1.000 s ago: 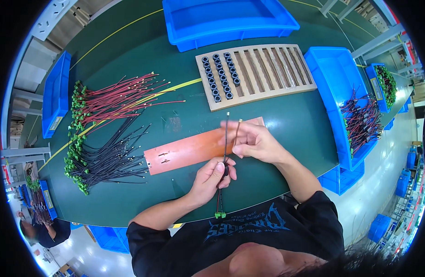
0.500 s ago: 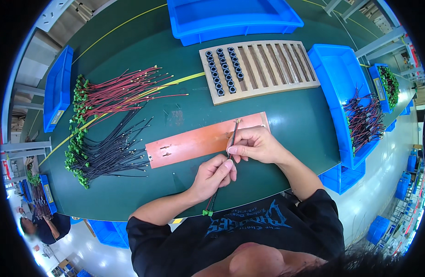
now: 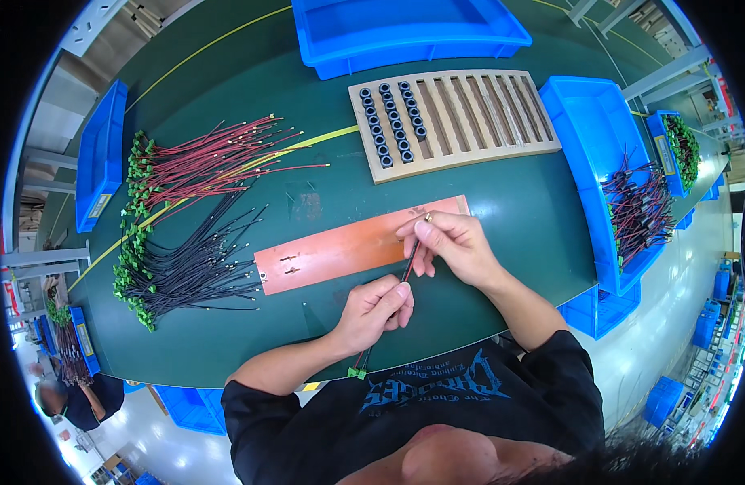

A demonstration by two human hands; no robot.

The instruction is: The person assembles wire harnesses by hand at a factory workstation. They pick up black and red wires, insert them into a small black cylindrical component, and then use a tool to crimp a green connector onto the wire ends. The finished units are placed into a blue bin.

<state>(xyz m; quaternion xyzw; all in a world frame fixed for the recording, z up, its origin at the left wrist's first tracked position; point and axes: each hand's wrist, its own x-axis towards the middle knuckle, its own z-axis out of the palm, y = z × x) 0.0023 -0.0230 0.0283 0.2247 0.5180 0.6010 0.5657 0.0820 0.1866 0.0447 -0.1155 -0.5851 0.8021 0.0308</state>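
Note:
My left hand [image 3: 375, 309] is closed around a red and black wire pair [image 3: 409, 267]. Below that hand the pair hangs down to its green connectors [image 3: 357, 373], near the front of my shirt. Higher up, my right hand [image 3: 453, 245] pinches the same wires near their upper end, where small bare tips show by the thumb. Both hands are in front of an orange-red strip [image 3: 328, 253] lying on the green table, and the right one covers part of it.
Red wires [image 3: 219, 153] and black wires [image 3: 198, 267] with green connectors lie at left. Behind the strip stands a slotted wooden tray [image 3: 469, 166] holding several black rings [image 3: 386, 121]. Blue bins [image 3: 413, 52] stand at the back, left and right; the right bin [image 3: 586, 153] holds wire assemblies [image 3: 635, 206].
My right hand has moved up along the wires to their tips, and its grip has shifted. The left hand stays almost where it was; the green connectors have swung slightly left.

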